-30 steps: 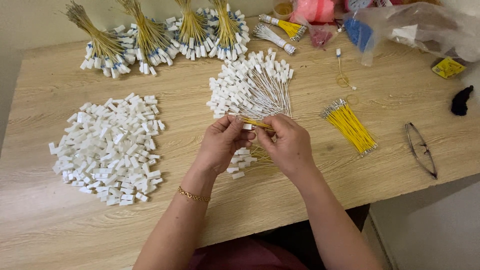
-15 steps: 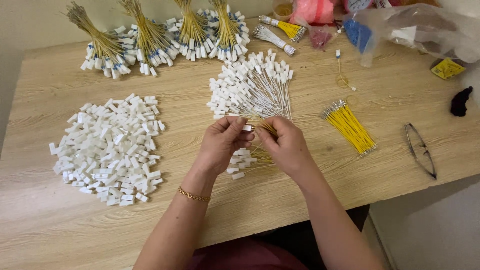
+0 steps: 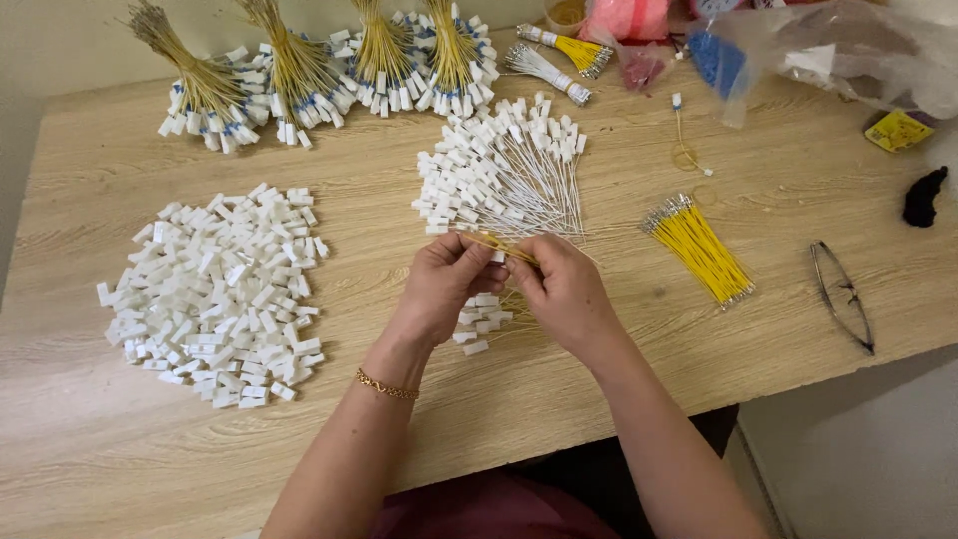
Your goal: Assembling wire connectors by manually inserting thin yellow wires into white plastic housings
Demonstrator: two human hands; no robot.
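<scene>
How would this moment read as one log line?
left hand: pinching yellow wire | right hand: pinching same wire | table: white connector pile

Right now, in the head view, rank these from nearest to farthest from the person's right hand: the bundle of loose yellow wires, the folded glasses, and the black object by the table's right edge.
1. Loose yellow wires: just right of the right hand.
2. Folded glasses: farther right, near the table's front edge.
3. Black object: far right edge, farthest.
</scene>
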